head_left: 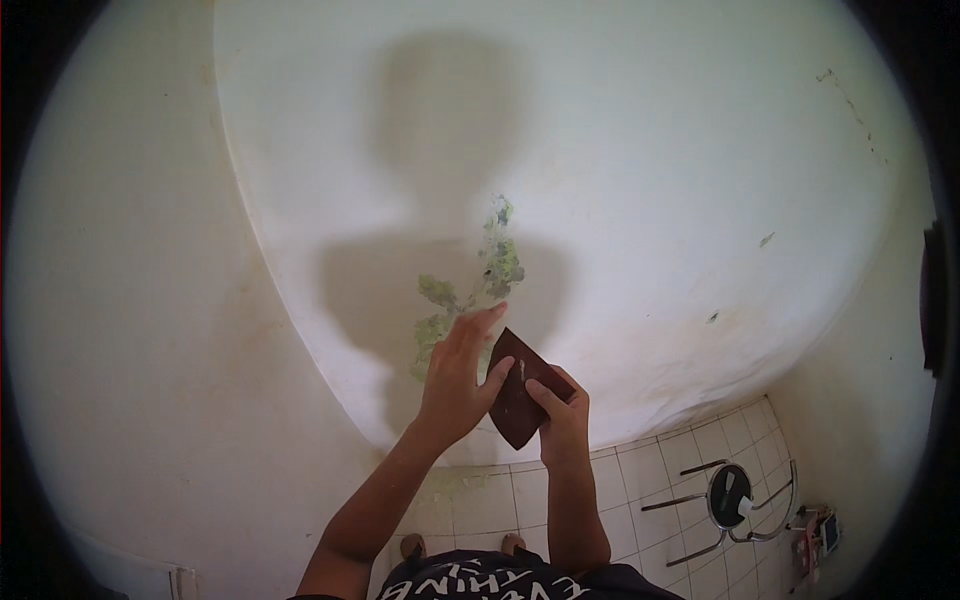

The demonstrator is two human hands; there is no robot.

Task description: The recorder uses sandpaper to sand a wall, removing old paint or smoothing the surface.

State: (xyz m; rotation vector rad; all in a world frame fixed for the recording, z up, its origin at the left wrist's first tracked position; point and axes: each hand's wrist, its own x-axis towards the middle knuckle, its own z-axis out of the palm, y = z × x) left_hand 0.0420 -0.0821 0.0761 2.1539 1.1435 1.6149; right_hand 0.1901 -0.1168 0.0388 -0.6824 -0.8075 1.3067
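A dark brown sheet of sandpaper (517,405), slightly curved and with a pale mark on its face, is held up before the wall. My right hand (565,420) grips its right side, thumb on the front and fingers behind. At its left edge is my left hand (460,370), with the thumb lying against the sheet and the other fingers stretched out toward the wall. Just beyond my hands, the white wall (640,230) has a patch of flaked paint (503,262) showing green and grey.
On the tiled floor (480,505) at the right stands a metal-legged stool (729,494) with a dark round seat and small items on it. Several objects (815,532) lie beside it. Another wall (130,300) meets this one at the left. A dark object (934,300) hangs far right.
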